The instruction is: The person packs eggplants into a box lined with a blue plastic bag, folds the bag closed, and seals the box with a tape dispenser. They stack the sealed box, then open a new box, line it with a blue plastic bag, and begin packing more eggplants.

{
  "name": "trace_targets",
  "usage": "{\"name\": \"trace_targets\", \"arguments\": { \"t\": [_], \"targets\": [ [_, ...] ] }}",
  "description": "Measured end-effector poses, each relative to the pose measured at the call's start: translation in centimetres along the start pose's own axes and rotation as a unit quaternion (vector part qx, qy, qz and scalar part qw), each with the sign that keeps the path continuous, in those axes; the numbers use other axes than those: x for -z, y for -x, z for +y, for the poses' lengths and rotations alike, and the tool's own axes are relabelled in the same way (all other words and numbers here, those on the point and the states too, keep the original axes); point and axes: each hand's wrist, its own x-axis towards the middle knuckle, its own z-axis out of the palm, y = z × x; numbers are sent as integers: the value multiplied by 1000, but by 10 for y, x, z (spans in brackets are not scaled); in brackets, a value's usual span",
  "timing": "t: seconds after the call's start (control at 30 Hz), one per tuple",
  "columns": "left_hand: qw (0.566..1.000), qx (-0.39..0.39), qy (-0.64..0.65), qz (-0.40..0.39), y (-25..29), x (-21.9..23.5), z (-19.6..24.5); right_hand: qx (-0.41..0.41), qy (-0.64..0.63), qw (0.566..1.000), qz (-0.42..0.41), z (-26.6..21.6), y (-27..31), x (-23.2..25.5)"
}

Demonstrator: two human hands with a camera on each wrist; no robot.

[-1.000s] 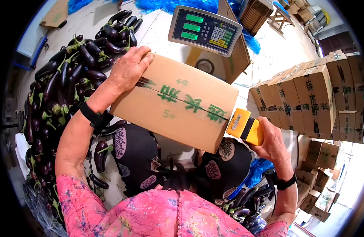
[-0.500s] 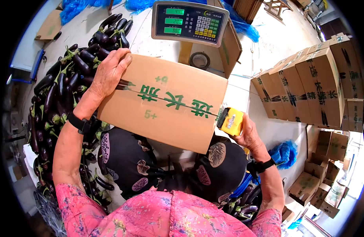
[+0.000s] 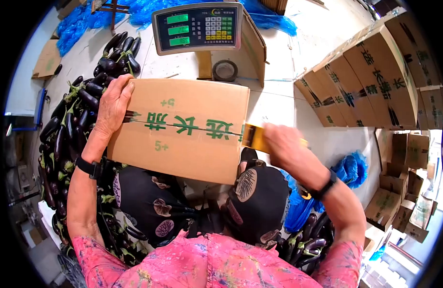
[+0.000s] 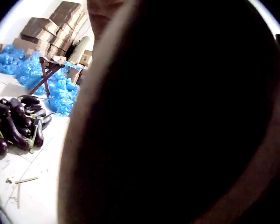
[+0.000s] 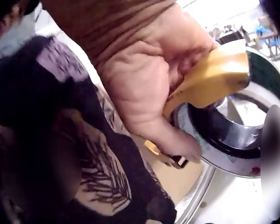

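Observation:
A closed cardboard carton [image 3: 183,105] with green lettering lies across the person's knees in the head view, its lengthwise seam facing up. At its left end, the left hand [image 3: 112,106] grips the far corner, fingers bent at the edge. The right hand [image 3: 285,145], slightly blurred, holds a yellow tape dispenser [image 3: 255,137] against the carton's right end, level with the seam. In the right wrist view, fingers wrap the dispenser's yellow body [image 5: 219,77], which carries a large tape roll [image 5: 233,140]. A dark shape hides the left hand's work in the left wrist view.
Eggplants [image 3: 63,137] are heaped along the left, with more eggplants [image 3: 310,240] by the right knee. A digital scale display [image 3: 197,28] and a tape roll [image 3: 225,70] stand beyond the carton. Printed cartons [image 3: 365,77] are stacked at right, near blue plastic [image 3: 351,170].
The carton and surroundings have shifted left in the head view. The right hand has turned the tape dispenser and brought it against the carton's right end. The left hand keeps its hold.

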Motion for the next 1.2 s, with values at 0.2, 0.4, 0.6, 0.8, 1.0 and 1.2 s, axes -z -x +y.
{"name": "trace_targets", "arguments": {
  "t": [0.2, 0.4, 0.6, 0.8, 1.0, 1.2],
  "targets": [
    [998, 16, 53, -2, 8, 3, -9, 66, 159, 985, 33, 7, -65, -88],
    [991, 72, 113, -25, 5, 4, -5, -131, 22, 987, -94, 104, -15, -150],
    [992, 93, 80, -40, 0, 3, -4, -123, -371, 914, 110, 72, -20, -118],
    [992, 103, 55, -45, -2, 3, -6, 136, -734, 663, -60, -15, -48, -17],
    [990, 128, 51, -30, -3, 6, -20, 33, -715, 698, -24, 6, -91, -143],
    [965, 185, 179, -42, 27, 25, -78, -41, -721, 690, -44, 3, -107, -139]
  ]
}}
